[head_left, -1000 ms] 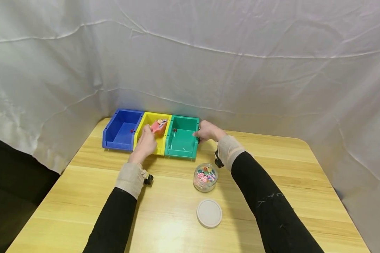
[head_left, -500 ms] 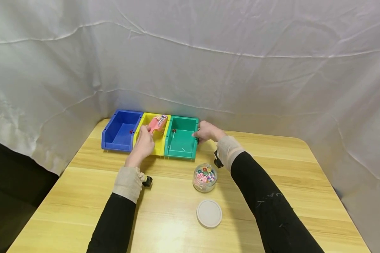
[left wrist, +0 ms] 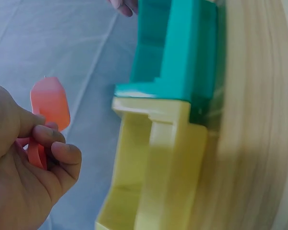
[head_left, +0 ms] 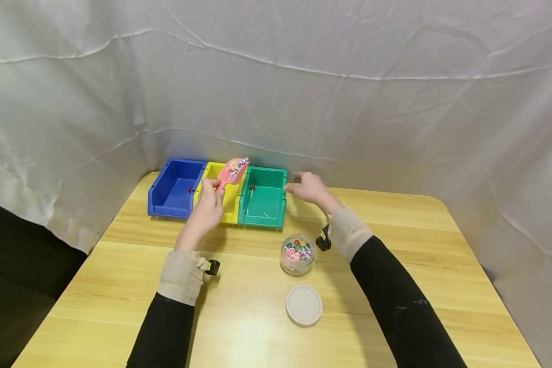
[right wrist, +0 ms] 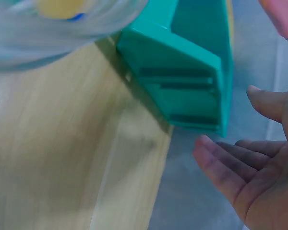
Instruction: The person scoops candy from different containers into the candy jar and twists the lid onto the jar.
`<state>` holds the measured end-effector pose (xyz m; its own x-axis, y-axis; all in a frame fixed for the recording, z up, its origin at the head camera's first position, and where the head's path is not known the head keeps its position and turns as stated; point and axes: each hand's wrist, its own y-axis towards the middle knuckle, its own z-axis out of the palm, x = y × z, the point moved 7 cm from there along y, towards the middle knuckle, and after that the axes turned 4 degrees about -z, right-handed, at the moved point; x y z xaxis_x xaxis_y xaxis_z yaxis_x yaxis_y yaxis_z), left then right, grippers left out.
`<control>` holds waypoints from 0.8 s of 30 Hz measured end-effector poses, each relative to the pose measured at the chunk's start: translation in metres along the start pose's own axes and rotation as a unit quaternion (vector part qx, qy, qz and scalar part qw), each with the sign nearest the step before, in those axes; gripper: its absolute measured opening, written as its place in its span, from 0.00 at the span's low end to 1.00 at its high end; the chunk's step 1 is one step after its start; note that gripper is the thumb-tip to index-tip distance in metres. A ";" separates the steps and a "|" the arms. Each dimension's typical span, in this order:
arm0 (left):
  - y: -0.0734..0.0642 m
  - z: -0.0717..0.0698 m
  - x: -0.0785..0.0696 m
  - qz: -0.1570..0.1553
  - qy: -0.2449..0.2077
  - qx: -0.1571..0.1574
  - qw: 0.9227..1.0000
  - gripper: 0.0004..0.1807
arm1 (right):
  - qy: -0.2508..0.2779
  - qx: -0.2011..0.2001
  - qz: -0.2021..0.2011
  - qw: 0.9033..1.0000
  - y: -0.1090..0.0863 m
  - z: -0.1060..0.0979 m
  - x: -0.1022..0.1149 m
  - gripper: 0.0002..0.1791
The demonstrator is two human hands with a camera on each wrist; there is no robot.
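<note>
My left hand (head_left: 206, 209) grips the handle of a pink scoop (head_left: 231, 173), raised over the yellow bin (head_left: 230, 208). Small colourful candy-like pieces, some with swirls, fill the scoop's bowl. In the left wrist view the fingers curl round the scoop's handle (left wrist: 37, 154). Beside the green bin's (head_left: 263, 204) right wall, my right hand (head_left: 312, 189) holds nothing. The right wrist view has its fingers (right wrist: 221, 167) extended and apart from the bin. One red-headed stick piece (head_left: 252, 188) and a few pale sticks lie in the green bin.
A blue bin (head_left: 177, 189) adjoins the yellow one on the left. Nearer me, an uncovered glass jar (head_left: 296, 263) holds colourful lollipop-like pieces, and a round white lid (head_left: 304, 305) lies in front of it. Pale cloth (head_left: 276, 102) hangs behind the table.
My left hand has lifted the loaded scoop up out of the yellow bin. The right hand has let go of the green bin's side and drawn away to the right.
</note>
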<state>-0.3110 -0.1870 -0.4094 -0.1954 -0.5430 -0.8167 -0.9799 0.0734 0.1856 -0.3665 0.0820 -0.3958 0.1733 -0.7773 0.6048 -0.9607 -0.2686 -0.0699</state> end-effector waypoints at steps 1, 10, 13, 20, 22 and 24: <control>-0.001 -0.001 -0.003 0.005 -0.002 0.001 1.000 0.18 | 0.011 -0.006 -0.010 1.000 -0.004 -0.002 -0.001 0.36; -0.019 -0.006 -0.027 0.058 -0.010 0.032 0.998 0.15 | 0.124 -0.015 -0.075 0.989 -0.056 -0.002 -0.017 0.31; -0.026 -0.008 -0.036 0.080 -0.008 0.046 0.996 0.14 | 0.144 -0.024 -0.091 0.985 -0.075 0.003 -0.022 0.30; -0.038 -0.013 -0.054 0.107 -0.009 0.082 0.991 0.12 | 0.218 -0.017 -0.116 0.969 -0.112 0.017 -0.034 0.31; -0.042 -0.015 -0.057 0.109 -0.007 0.090 0.990 0.12 | 0.240 -0.001 -0.127 0.962 -0.119 0.023 -0.036 0.33; -0.045 -0.015 -0.060 0.108 -0.007 0.103 0.989 0.11 | 0.261 0.023 -0.143 0.954 -0.125 0.030 -0.038 0.36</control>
<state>-0.2547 -0.1705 -0.3608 -0.3992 -0.4846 -0.7783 -0.9028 0.3560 0.2414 -0.2468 0.1276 -0.4337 0.2832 -0.2817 0.9168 -0.8779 -0.4610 0.1296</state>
